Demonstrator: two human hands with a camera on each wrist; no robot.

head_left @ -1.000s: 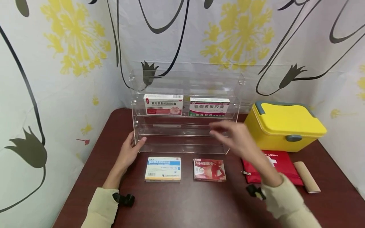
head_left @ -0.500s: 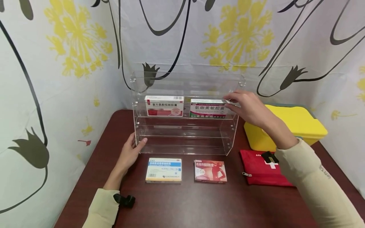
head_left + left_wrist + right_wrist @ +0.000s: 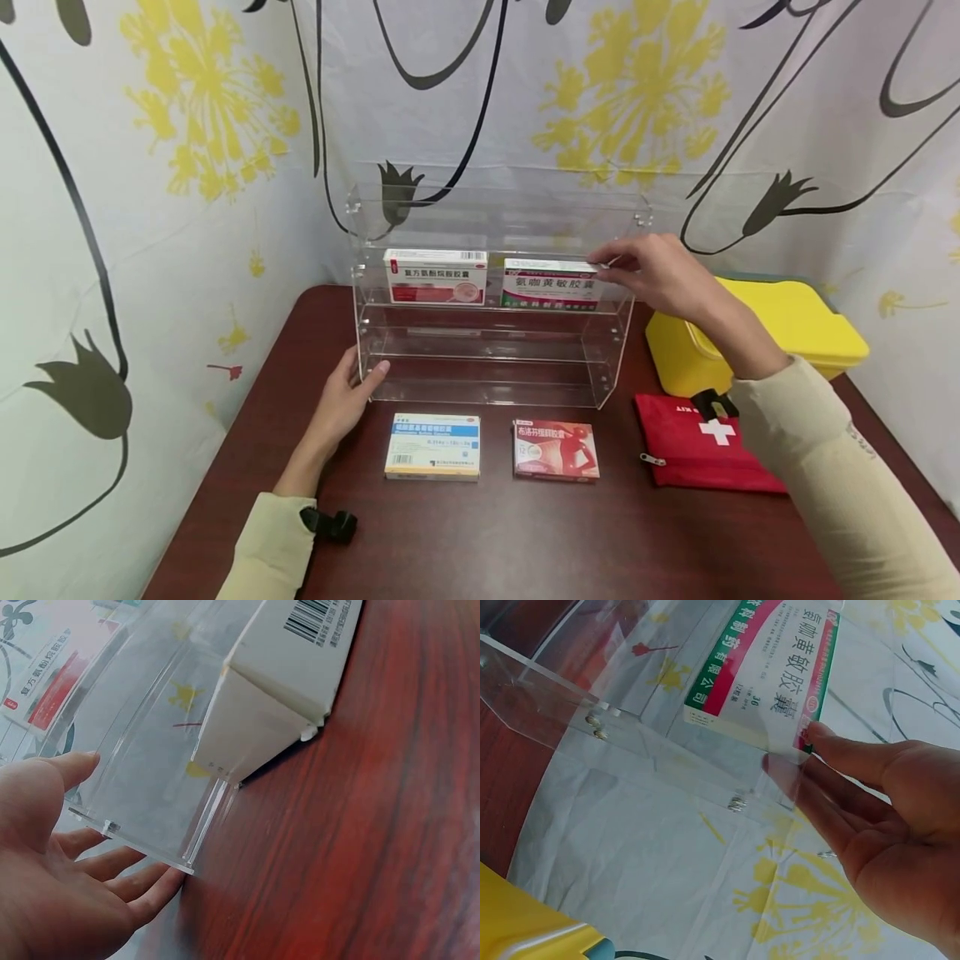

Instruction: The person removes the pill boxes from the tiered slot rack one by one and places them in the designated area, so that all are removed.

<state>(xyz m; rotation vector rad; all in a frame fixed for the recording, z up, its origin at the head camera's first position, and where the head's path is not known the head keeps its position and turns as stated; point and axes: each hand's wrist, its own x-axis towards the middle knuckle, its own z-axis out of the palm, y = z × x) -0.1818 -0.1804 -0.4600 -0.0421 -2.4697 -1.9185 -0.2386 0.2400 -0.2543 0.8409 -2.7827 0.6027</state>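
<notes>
A clear acrylic display rack (image 3: 480, 392) stands on the table. My left hand (image 3: 345, 396) grips its lower left side panel, thumb inside and fingers outside. On an upper shelf, a white medicine box with green and magenta bands (image 3: 551, 287) stands at the right. My right hand (image 3: 663, 271) pinches this box at its top right corner. In the right wrist view the thumb lies on the box's printed face (image 3: 769, 682); the fingertips are partly hidden. Left of it, on the same shelf, stands a white and red medicine box (image 3: 435, 279).
A blue and white medicine box (image 3: 432, 446) and a red medicine box (image 3: 555, 450) lie flat before the rack. At the right are a red first-aid pouch (image 3: 690, 458) and a yellow case (image 3: 780, 317), partly behind my right arm. A patterned cloth hangs behind.
My right hand has risen from in front of the lower shelves to the green and magenta medicine box and pinches its corner. The left hand stays on the rack.
</notes>
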